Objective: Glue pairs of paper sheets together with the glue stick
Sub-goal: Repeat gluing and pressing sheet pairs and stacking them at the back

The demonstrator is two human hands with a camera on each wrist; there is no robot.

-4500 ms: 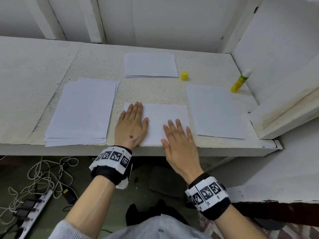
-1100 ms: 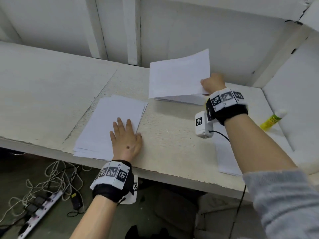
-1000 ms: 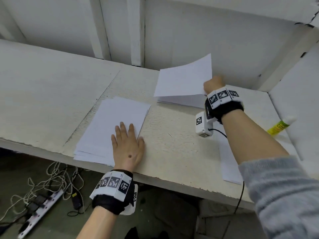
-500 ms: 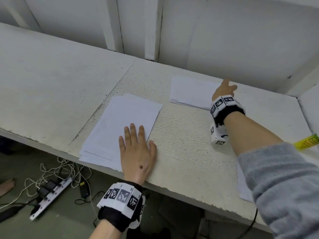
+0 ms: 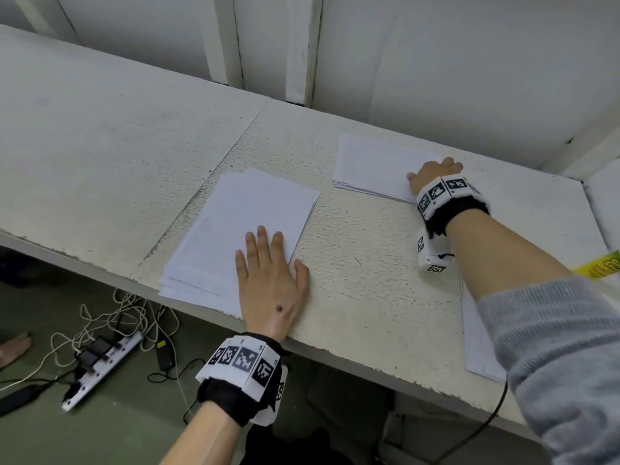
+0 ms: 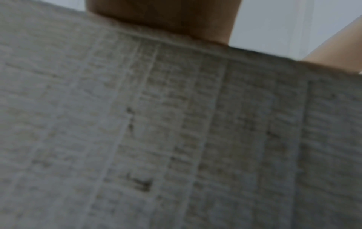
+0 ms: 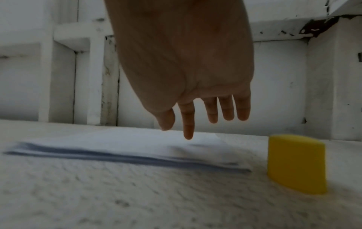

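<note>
My left hand (image 5: 268, 273) lies flat, fingers straight, on the near right corner of the big stack of white sheets (image 5: 241, 223) at the table's front. My right hand (image 5: 434, 169) reaches to the far stack of sheets (image 5: 369, 166) and rests at its right edge. In the right wrist view its fingers (image 7: 188, 124) hang straight, the index tip touching that far stack (image 7: 117, 147); it holds nothing. The yellow glue cap (image 7: 296, 164) stands just right of the stack. The glue stick (image 5: 600, 268) peeks out behind my right forearm. The left wrist view is blurred table surface.
A single white sheet (image 5: 476, 340) lies under my right forearm near the front edge of the table (image 5: 352, 297). White walls and posts close off the back and right. Cables and a power strip (image 5: 100, 367) lie on the floor below.
My right hand has laid the lifted paper flat on the far stack and let it go. My left hand has stayed pressed on the big stack.
</note>
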